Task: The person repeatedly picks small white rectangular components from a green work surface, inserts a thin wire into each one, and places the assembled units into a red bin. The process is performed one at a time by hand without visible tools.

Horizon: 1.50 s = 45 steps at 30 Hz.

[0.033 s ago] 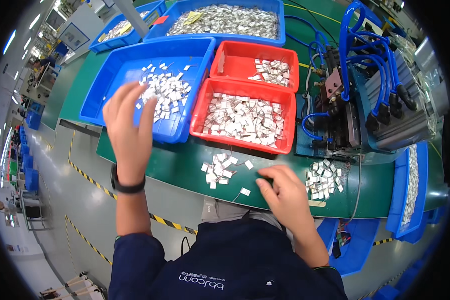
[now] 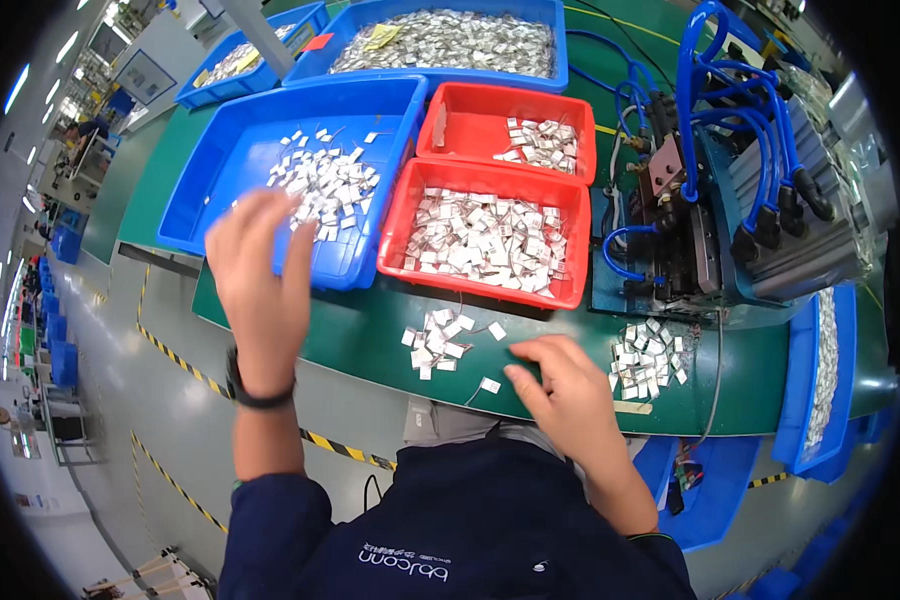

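My left hand (image 2: 260, 285) is raised over the near edge of a blue bin (image 2: 210, 190), thumb and fingers apart, with nothing seen between them. In that bin lies a loose heap of small white rectangular parts (image 2: 340, 180) with thin leads. My right hand (image 2: 565, 395) hovers low at the table's front edge, its thumb and index finger apart and no part visible in it. Just left of it lies a single white part (image 2: 490, 385) with a lead. Beyond that is a small pile of white parts (image 2: 435, 342); another pile (image 2: 648, 358) sits to the right.
Two red bins (image 2: 385, 235) (image 2: 460, 120) hold more white parts. A larger blue bin (image 2: 560, 50) stands behind. On the right, a machine (image 2: 710, 190) with blue hoses rises from the green table (image 2: 360, 345); a long blue tray (image 2: 798, 400) is beyond it.
My left hand has drawn back slightly towards me, away from the heap in the blue bin. My right hand has shifted very slightly, its thumb lower and further left.
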Available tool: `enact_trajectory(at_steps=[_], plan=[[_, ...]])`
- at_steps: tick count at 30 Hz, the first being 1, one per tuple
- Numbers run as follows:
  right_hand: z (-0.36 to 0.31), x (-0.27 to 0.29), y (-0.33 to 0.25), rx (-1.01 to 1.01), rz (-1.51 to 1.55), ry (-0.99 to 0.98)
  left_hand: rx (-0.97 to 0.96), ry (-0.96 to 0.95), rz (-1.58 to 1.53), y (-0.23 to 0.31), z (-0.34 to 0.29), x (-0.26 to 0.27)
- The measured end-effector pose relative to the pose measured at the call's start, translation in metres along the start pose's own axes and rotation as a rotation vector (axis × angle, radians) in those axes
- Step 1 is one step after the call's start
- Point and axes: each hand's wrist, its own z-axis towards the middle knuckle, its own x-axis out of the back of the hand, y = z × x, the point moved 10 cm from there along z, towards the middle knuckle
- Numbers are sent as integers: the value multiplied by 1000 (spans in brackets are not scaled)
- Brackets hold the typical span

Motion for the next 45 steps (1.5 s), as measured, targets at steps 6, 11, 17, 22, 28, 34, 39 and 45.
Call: enact_trajectory(at_steps=[6,11,17,22,28,34,39,45], plan=[[-1,-27,-26,175,-198,-248,-37,-435,-507,98,-85,-60],[-6,-21,-21,192,-212,-223,-104,-518,-321,119,-88,-88],[-12,-10,-8,110,-248,-71,-243,-575,-289,132,-89,-93],[-8,-8,1,93,-251,18,-324,-606,-226,142,-89,-90],[-6,0,55,-376,381,41,-439,-588,-164,157,-87,-88],[-13,-3,62,-465,771,133,-411,-582,-243,155,-83,-88],[-14,-3,59,-409,807,149,-274,-521,-562,138,-65,-73],[-14,-6,43,-293,791,177,467,-513,-999,92,-83,-86]])
